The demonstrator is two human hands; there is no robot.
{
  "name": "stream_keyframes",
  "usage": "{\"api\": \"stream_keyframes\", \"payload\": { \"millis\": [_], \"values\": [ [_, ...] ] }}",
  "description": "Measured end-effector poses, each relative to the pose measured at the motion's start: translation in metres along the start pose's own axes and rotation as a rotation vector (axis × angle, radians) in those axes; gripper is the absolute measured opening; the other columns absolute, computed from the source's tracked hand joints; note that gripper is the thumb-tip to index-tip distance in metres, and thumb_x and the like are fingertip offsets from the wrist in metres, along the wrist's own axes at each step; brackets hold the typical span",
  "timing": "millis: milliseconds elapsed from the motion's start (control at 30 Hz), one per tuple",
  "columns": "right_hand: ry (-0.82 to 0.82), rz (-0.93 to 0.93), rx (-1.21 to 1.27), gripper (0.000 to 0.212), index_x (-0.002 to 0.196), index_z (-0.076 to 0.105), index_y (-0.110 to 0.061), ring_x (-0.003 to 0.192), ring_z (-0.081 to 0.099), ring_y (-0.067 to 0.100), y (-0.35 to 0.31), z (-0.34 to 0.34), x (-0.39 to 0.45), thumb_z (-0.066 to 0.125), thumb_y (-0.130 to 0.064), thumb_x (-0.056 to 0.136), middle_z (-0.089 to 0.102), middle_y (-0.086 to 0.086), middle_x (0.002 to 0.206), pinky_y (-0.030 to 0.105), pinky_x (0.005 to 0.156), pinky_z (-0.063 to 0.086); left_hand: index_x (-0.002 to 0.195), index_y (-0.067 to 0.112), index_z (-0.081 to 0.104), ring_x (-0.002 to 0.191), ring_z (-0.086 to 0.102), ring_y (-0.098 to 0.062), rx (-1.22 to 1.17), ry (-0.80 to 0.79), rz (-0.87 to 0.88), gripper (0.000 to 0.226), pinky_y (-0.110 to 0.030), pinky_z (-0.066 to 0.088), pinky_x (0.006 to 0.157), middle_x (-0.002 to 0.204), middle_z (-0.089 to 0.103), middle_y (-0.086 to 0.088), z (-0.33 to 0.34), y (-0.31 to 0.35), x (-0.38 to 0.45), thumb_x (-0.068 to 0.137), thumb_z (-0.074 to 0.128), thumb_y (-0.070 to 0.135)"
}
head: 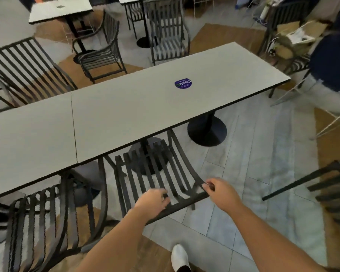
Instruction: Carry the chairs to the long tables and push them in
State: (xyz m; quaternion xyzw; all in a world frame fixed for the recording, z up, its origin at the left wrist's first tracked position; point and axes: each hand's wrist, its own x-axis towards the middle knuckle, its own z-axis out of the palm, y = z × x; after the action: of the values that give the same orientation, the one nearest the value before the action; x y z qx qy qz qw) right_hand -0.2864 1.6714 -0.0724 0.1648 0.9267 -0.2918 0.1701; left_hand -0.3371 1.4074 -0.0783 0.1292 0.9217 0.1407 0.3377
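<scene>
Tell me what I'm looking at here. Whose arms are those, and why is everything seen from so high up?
There is no machine here. The arms belong to a person who wears a camera on the head, so you see what they see, looking forward and down. This one picture comes from that head camera.

The left hand and the right hand both hold the top bar of a black slatted chair. Its seat is already partly under the long grey table, so the person seems to be pushing it in.

On the table lies only a round purple sticker. Another black chair stands at the table to the left. More chairs and small tables stand behind. At the bottom you see the person's white shoe.
</scene>
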Motion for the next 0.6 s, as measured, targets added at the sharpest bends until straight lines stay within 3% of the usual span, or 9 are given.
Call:
{"api": "stream_keyframes", "payload": {
  "millis": [200, 333, 433, 600],
  "values": [
    [0.176, 0.153, 0.045, 0.028, 0.109, 0.069, -0.019, 0.093, 0.062, 0.019, 0.103, -0.057, -0.031, 0.049, -0.038, 0.103, 0.066, 0.002, 0.109, 0.035, 0.083, 0.052, 0.133, 0.026, 0.067, 0.112, 0.066, -0.022, 0.121, -0.004, 0.215, 0.04, -0.038, 0.054, 0.097, 0.125, 0.071, 0.0, -0.003, 0.122, 0.031, 0.107, 0.045, 0.046],
    [0.24, 0.282, 0.039, 0.031, 0.115, 0.067, -0.021, 0.1, 0.063, 0.022, 0.186, -0.092, -0.065, 0.05, -0.044, 0.103, 0.064, -0.001, 0.114, 0.037, 0.087, 0.052, 0.127, 0.022, 0.066, 0.098, 0.068, -0.021, 0.179, -0.06, 0.308, 0.038, -0.035, 0.055, 0.083, 0.111, 0.073, -0.002, 0.02, 0.207, 0.042, 0.107, 0.044, 0.045],
    [0.302, 0.362, 0.041, 0.029, 0.11, 0.067, -0.02, 0.097, 0.064, 0.025, 0.247, -0.12, -0.094, 0.052, -0.043, 0.102, 0.065, 0.001, 0.108, 0.038, 0.083, 0.053, 0.131, 0.023, 0.064, 0.095, 0.067, -0.022, 0.234, -0.104, 0.374, 0.039, -0.036, 0.056, 0.084, 0.109, 0.073, -0.004, 0.043, 0.269, 0.044, 0.107, 0.042, 0.044],
    [0.37, 0.469, 0.049, 0.027, 0.109, 0.068, -0.015, 0.095, 0.065, 0.025, 0.342, -0.16, -0.14, 0.051, -0.036, 0.101, 0.068, 0.005, 0.108, 0.04, 0.083, 0.055, 0.129, 0.023, 0.066, 0.089, 0.063, -0.016, 0.279, -0.124, 0.488, 0.037, -0.029, 0.046, 0.075, 0.107, 0.072, 0.0, 0.091, 0.367, 0.041, 0.108, 0.042, 0.041]
  ]
}}
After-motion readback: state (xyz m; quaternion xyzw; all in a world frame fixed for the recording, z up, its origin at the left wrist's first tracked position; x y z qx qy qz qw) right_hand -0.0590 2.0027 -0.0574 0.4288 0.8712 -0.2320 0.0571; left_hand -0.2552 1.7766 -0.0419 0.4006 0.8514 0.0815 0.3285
